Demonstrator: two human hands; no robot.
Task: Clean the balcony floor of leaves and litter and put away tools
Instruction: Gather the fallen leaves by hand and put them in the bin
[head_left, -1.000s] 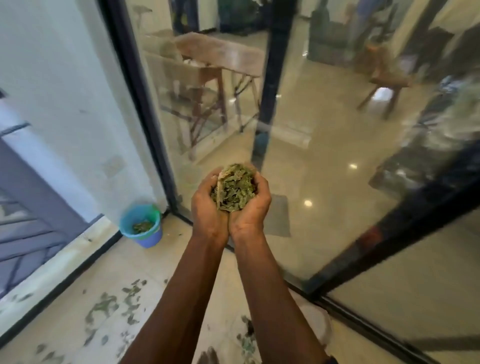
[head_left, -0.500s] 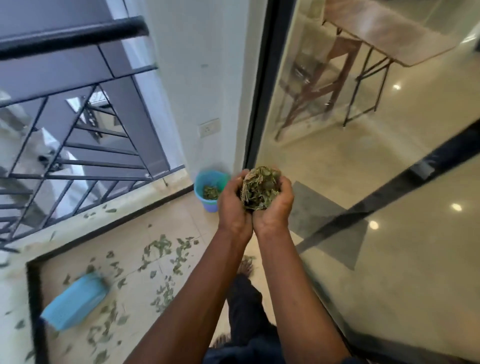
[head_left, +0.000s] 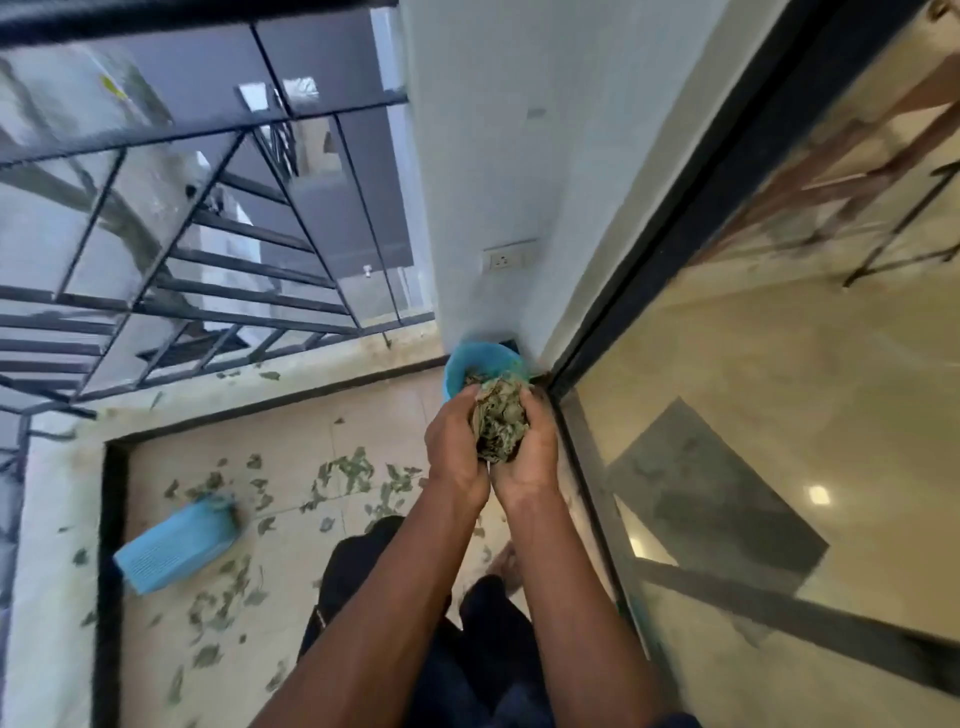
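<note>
Both hands were up at the far corner: the left hand (head_left: 454, 448) and right hand (head_left: 529, 453) pressed together, fingers curled round a clump of leaves (head_left: 498, 425), holding it just over the blue bucket (head_left: 464, 365) by the wall, beside the glass door (head_left: 779, 415). This looked like the dumping step. Next, I'd judge, the hands had to part right above the rim so nothing spilled. Loose leaves (head_left: 353, 472) littered the floor (head_left: 291, 431), near left, around a blue flat tool (head_left: 176, 545). No brand or writing was readable, not even on the wall socket (head_left: 509, 258).
</note>
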